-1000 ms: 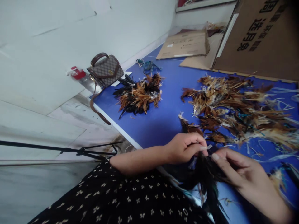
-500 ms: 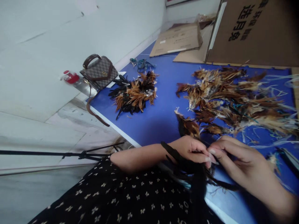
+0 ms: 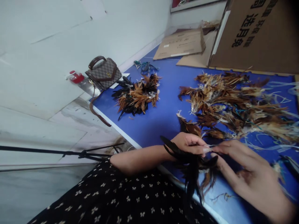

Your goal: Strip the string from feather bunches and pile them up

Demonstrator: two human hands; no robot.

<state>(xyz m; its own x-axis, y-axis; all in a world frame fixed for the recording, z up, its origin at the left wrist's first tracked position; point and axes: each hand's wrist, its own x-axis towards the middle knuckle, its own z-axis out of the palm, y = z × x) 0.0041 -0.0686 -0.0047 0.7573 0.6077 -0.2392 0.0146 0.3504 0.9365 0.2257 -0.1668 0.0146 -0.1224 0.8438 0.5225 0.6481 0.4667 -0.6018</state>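
Note:
A bunch of long black feathers [image 3: 192, 169] hangs below my left hand [image 3: 189, 143], whose thumb and fingers are pinched together on its upper end. Some feathers stick out to the left across my wrist, and a few brown ones dangle at the right of the bunch. Close against the left fingertips is my right hand [image 3: 251, 168], with thumb and forefinger drawn together at the bunch's tied end. Whatever lies between those right fingertips is too small to make out. Just beyond my left hand, a dark brown feather bunch [image 3: 190, 127] rests on the blue table [image 3: 167, 124].
Brown and tan feather bunches [image 3: 221, 96] spread over the right side. A smaller black-and-brown feather pile [image 3: 137, 95] lies left, near a patterned handbag [image 3: 104, 74] and a red-capped bottle [image 3: 80, 81]. Flat cardboard [image 3: 181, 43] and a large carton [image 3: 257, 40] stand behind.
My right thumb has dropped slightly away from the left fingertips. The black feathers have swung and hang more to the left, with brown ones now showing. The view has shifted slightly.

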